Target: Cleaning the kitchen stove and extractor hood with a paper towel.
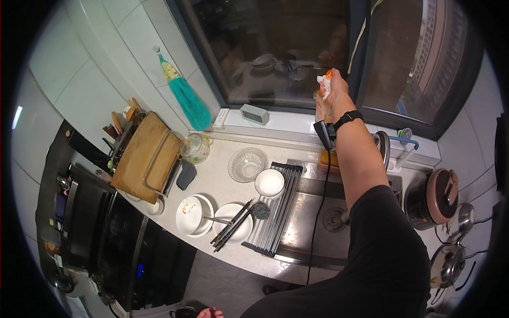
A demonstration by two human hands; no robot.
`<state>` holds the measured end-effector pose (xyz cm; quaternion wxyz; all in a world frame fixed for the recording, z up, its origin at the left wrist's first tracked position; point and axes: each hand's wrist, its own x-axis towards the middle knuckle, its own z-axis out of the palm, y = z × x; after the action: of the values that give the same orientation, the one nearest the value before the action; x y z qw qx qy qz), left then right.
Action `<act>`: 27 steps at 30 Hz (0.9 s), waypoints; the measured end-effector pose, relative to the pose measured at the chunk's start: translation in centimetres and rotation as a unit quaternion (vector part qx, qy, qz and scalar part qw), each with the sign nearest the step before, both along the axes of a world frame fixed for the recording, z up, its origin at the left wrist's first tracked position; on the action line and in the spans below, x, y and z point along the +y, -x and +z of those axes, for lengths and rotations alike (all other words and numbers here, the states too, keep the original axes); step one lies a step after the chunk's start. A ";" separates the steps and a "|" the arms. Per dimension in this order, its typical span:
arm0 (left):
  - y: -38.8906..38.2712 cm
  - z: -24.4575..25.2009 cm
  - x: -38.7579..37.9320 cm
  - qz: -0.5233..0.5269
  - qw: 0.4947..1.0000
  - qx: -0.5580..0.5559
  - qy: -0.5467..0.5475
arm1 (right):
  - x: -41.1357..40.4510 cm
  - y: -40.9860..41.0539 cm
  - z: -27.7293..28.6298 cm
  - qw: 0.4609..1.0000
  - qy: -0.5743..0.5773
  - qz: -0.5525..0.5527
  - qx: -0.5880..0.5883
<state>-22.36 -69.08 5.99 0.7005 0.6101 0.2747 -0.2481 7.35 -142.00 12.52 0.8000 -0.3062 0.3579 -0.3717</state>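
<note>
My right hand [338, 88] reaches far forward to the window. Its fingers are closed around a small crumpled white item with an orange part [327, 81]; what exactly it is, I cannot tell. Just below stands a container with orange and pale colouring [323, 109] on the sill, partly covered by the hand and wrist. A black watch circles my right wrist, and a black device on a cable [324, 134] shows beside the forearm. Only the fingertips of my left hand [210, 313] appear at the bottom edge, low over the floor.
My right arm crosses a steel sink [304, 222], with a roll-up drying rack [274, 214] over its left side. White bowls [189, 214], a plate bearing dark chopsticks [238, 234], a glass bowl [247, 165] and a cutting board [139, 159] are left. A rice cooker [431, 198] stands right.
</note>
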 end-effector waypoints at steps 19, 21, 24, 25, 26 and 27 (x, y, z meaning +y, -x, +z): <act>-0.4 -1.7 6.2 -0.063 0.994 -0.075 0.040 | 11.1 3.1 -0.7 0.957 -0.010 0.246 -0.154; -1.0 -1.5 7.3 -0.081 0.994 -0.057 0.038 | 17.6 7.2 -1.3 0.964 0.021 0.237 -0.120; -3.3 -3.0 9.1 -0.195 0.974 -0.089 0.072 | 24.5 16.0 -6.1 0.953 0.068 0.296 -0.012; -3.5 -3.6 9.6 -0.182 0.977 -0.088 0.072 | 27.1 18.7 -8.4 0.949 0.107 0.294 0.029; -3.4 -4.0 10.1 -0.200 0.973 -0.087 0.073 | 30.6 21.7 -8.7 0.932 0.123 0.327 0.099; -3.5 -4.2 10.3 -0.231 0.965 -0.089 0.084 | 31.1 24.7 -11.1 0.920 0.090 0.353 0.147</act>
<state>-18.87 -58.76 1.81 0.6945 0.6156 0.0411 -0.3701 -17.37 -110.88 1.46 0.7866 -0.5347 0.3052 -0.0468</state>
